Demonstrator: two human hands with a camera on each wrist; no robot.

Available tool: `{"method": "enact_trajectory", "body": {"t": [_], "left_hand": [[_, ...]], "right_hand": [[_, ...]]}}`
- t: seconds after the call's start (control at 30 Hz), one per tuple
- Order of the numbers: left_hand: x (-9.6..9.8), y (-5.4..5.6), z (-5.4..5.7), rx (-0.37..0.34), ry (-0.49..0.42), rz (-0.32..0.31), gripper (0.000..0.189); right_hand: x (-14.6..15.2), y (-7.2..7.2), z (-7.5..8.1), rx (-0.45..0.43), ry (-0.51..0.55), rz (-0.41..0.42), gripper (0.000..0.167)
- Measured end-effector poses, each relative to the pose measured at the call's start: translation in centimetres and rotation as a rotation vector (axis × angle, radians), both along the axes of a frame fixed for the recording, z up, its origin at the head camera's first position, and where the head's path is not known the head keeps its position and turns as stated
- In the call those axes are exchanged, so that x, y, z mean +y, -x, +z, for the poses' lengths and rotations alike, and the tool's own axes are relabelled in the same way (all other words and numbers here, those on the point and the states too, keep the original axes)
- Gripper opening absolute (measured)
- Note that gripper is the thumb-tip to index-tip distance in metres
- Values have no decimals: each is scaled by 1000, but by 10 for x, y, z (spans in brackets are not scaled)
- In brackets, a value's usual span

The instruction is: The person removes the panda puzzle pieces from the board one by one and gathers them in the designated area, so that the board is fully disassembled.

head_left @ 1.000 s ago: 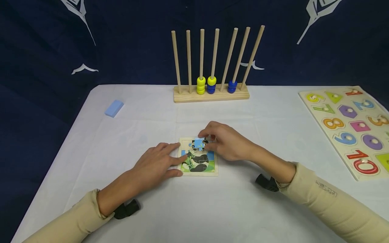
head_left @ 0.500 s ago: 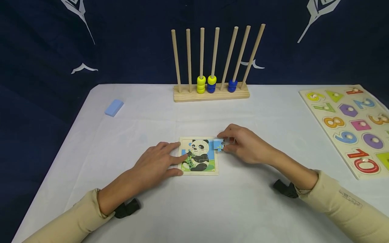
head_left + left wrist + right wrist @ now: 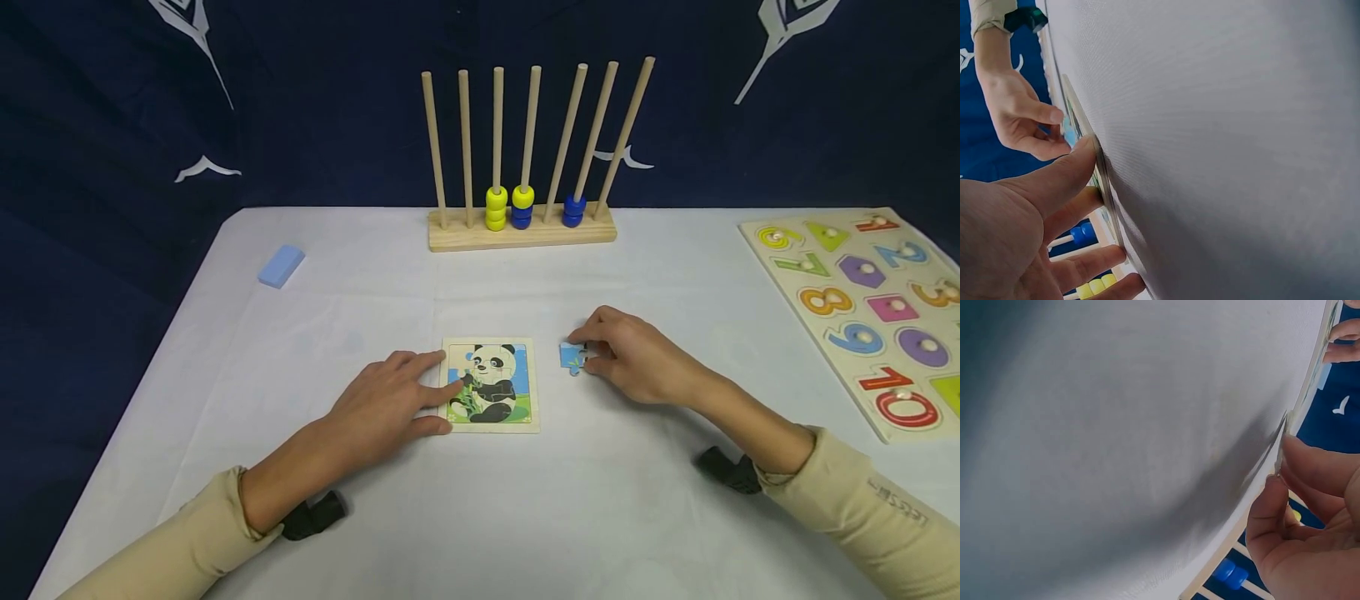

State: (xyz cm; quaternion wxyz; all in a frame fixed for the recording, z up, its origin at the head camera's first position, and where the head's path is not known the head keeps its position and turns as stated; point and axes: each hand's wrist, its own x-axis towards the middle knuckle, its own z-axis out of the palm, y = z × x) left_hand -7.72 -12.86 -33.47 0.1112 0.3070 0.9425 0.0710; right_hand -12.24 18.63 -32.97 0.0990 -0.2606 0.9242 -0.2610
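A small panda jigsaw puzzle in a pale wooden frame (image 3: 534,392) lies flat at mid-table in the head view. My left hand (image 3: 382,404) rests with spread fingers along its left edge; the left wrist view has the thumb (image 3: 1075,165) and fingertips at the frame's rim. To the right of the frame, apart from it, my right hand (image 3: 645,358) pinches a blue puzzle piece (image 3: 572,356) by its right side between thumb and fingers. Edge-on in the right wrist view, that piece (image 3: 1282,444) looks thin and tilted, close over the tablecloth. Fingers cover part of it.
Behind the puzzle stands a wooden peg abacus (image 3: 521,237) with yellow and blue beads. A light blue block (image 3: 282,267) lies at the back left. On the right is a number-and-shape peg board (image 3: 840,350). A dark curtain (image 3: 337,108) hangs behind the white-covered table.
My right hand has carried the puzzle piece rightward from over the puzzle onto the area beside it, uncovering the panda's head. The left hand has kept its place.
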Motion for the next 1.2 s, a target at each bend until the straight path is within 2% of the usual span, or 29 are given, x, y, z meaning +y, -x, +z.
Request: {"method": "enact_trajectory", "body": {"t": [0.47, 0.9, 1.2], "left_hand": [[-1, -1, -2, -12, 1, 3, 51], [0, -1, 0, 7, -17, -16, 50], [-2, 1, 1, 15, -14, -26, 50]], "right_hand": [[-3, 0, -6, -29, -26, -15, 32], [-3, 1, -3, -54, -38, -31, 33], [-4, 3, 2, -45, -47, -8, 34]]}}
